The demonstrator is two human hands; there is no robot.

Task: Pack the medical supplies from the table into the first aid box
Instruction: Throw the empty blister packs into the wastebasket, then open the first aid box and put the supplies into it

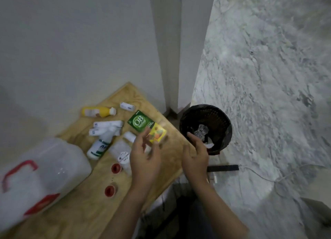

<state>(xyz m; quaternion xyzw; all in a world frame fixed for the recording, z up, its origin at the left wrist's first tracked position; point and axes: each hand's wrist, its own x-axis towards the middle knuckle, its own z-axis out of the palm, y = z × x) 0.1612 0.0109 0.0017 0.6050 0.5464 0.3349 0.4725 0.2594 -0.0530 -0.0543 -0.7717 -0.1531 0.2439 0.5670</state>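
Observation:
The translucent first aid box, with a red handle and red latch, stands shut at the table's left. Supplies lie on the wooden table: a yellow bottle, white rolls, a white spray bottle, a small white tube, a green and yellow OB herbal box, a clear container and two red-capped vials. My left hand hovers just in front of the herbal box, fingers apart, holding nothing. My right hand is open at the table's right edge, next to the bin.
A black wicker waste bin with crumpled wrappers inside stands on the marble floor right of the table. A white wall and pillar rise behind the table. A black strip and a white cable lie on the floor.

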